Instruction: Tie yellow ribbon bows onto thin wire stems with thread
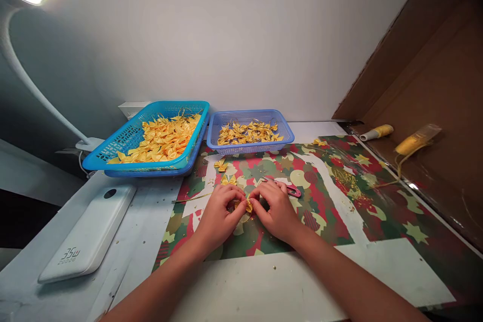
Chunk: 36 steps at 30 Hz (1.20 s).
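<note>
My left hand [223,210] and my right hand [274,207] meet over the patterned sheet, fingertips pinched on a small yellow ribbon bow [249,206]. A thin gold thread loop hangs below it, and the fingers hide much of the bow. Just beyond my left hand lies a second yellow bow [228,180], with a third bow [221,165] a little farther back. Thread snips with a pink handle [293,191] rest behind my right hand, partly covered by it. To the left of my left hand, a thin pointed strip [192,198] lies on the sheet.
A turquoise basket [94,161] heaped with yellow bows stands back left; beside it is a blue-purple basket [249,149] of bows. A white power bank [88,234] lies left, below a lamp [26,75]. Thread spools [409,144] and tangled gold thread [349,183] are right.
</note>
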{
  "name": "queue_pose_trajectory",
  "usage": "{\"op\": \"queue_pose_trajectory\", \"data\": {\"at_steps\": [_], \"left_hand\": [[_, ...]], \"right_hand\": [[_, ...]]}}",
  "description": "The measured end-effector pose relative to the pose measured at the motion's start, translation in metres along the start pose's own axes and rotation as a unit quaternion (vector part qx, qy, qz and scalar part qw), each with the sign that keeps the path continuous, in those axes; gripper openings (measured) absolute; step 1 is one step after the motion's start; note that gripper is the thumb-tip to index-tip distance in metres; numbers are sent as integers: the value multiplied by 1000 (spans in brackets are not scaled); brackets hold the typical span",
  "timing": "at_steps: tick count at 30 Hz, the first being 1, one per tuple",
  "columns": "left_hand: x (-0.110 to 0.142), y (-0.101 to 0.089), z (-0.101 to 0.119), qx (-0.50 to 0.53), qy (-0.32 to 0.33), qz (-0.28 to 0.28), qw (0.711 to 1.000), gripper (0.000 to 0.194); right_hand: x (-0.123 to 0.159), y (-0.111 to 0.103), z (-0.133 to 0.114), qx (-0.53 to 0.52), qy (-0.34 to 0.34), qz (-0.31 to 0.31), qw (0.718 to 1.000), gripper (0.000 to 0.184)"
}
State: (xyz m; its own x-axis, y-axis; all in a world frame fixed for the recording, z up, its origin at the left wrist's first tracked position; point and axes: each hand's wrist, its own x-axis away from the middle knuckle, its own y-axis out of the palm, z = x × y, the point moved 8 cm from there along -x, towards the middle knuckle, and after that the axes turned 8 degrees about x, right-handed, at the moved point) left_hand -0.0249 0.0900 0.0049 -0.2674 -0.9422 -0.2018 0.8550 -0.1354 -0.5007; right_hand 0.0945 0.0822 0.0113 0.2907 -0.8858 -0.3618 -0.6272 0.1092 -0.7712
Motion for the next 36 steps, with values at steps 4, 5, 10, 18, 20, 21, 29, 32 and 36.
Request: {"op": "queue_pose_trajectory", "data": {"at_steps": [4,5,10,18,20,21,29,32,36], "left_hand": [[1,1,0,-3,-1,-7,1000,17],[1,1,0,-3,0,-7,1000,17],[1,0,2,-3,8,1,1000,17],[2,0,3,-7,13,8,1000,17],[2,0,4,-7,11,5,1000,18],[2,1,4,-9,9,3,1000,18],[2,1,4,-11,2,-2,1000,18],[2,0,4,-8,0,1,1000,19],[2,-1,3,-7,2,6,1000,18]], "right_hand": [[0,-2,-2,6,-8,-4,1000,15],[0,-3,-2,7,-9,-5,1000,15],[2,-7,4,-1,25,26,999,7],[3,0,2,6,26,18,999,16],[2,-1,1,10,20,22,999,16],[2,-2,1,14,16,24,1000,15],[1,-3,-5,38,-17,19,999,16],[2,-6,-4,38,-14,25,999,15],[3,-8,0,32,12,35,999,9]]}}
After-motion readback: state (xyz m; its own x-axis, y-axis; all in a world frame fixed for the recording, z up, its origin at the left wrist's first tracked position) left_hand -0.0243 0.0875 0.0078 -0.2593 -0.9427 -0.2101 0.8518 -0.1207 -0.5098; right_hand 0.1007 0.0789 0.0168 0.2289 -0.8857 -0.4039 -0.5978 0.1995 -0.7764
